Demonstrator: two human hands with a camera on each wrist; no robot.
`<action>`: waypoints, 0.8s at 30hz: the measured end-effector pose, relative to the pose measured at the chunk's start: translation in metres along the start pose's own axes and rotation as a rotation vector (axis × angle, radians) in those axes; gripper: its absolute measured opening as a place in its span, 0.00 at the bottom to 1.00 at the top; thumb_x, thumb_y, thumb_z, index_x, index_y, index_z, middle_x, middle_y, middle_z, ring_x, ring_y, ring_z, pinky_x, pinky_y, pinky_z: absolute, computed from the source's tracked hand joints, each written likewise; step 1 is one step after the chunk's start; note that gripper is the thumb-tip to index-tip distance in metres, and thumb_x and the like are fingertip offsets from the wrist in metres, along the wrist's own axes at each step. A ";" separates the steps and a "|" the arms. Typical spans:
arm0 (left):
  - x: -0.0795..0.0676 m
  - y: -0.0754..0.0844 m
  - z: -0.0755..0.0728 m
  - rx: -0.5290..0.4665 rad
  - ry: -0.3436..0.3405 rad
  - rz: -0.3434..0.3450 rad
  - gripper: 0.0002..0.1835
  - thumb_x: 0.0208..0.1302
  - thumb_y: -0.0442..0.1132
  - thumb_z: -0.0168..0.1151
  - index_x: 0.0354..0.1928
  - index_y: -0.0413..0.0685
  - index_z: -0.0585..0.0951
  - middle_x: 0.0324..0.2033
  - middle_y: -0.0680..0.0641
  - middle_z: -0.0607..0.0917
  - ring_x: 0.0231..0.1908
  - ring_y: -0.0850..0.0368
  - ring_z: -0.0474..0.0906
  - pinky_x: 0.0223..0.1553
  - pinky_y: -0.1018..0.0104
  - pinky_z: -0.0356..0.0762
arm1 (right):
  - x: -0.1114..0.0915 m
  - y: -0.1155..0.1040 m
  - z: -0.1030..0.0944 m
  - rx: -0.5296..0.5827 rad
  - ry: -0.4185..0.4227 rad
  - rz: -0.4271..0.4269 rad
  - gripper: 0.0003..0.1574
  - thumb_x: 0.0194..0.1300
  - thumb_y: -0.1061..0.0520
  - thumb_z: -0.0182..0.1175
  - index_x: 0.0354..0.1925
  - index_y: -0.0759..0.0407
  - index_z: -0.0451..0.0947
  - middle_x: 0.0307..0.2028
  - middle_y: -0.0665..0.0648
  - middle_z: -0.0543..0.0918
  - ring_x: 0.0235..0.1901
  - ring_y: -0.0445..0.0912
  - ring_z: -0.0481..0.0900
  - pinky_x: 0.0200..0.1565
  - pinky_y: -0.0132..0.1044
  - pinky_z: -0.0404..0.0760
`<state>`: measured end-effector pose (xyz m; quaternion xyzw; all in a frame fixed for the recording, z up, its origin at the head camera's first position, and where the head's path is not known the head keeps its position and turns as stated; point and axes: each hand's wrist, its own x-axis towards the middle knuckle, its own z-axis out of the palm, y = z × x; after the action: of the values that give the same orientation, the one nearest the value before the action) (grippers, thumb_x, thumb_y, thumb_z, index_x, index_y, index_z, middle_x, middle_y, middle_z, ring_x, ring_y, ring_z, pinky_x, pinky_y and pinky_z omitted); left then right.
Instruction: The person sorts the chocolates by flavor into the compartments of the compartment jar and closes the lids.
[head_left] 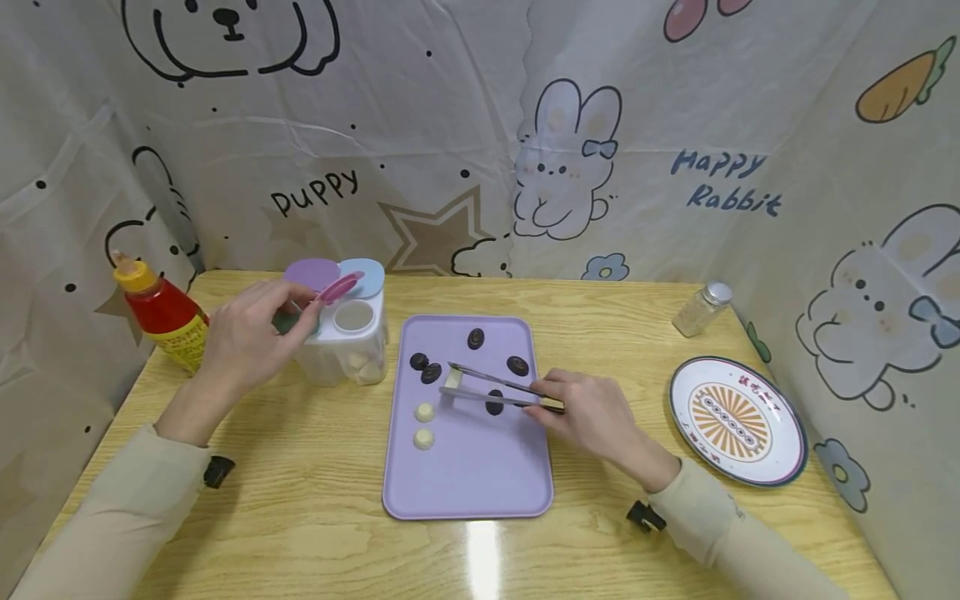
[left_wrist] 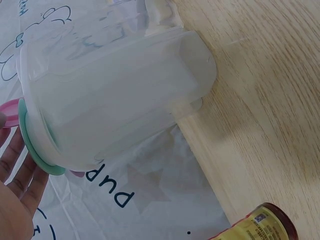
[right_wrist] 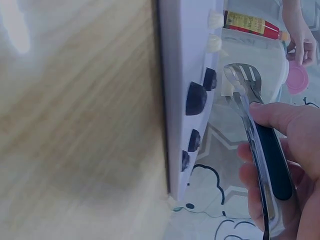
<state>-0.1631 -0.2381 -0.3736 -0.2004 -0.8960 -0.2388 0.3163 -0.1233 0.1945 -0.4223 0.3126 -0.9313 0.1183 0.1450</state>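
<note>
My left hand pinches the raised pink lid of a clear container with several coloured round lids. Below that lid, one round opening is uncovered, and pale pieces show through the wall. My right hand grips metal tongs with dark handle panels, their tips over a purple tray. Between the tips is a pale, cream-coloured piece. Several dark oval pieces lie on the tray, along with two round cream pieces near its left side.
A red sauce bottle with a yellow cap stands beside the left forearm. On the right are a patterned plate and a small shaker jar. Printed cloth encloses the wooden table at the back and sides.
</note>
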 end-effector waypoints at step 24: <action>0.000 0.000 0.000 -0.002 -0.016 -0.025 0.08 0.61 0.34 0.74 0.41 0.43 0.87 0.33 0.42 0.91 0.30 0.49 0.85 0.31 0.65 0.76 | 0.084 -0.027 -0.041 0.038 0.213 -0.171 0.16 0.63 0.44 0.75 0.42 0.52 0.91 0.35 0.50 0.91 0.21 0.39 0.81 0.18 0.29 0.68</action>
<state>-0.1630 -0.2379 -0.3730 -0.1912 -0.9008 -0.2419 0.3057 -0.1632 0.1402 -0.3520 0.3794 -0.8780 0.1557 0.2468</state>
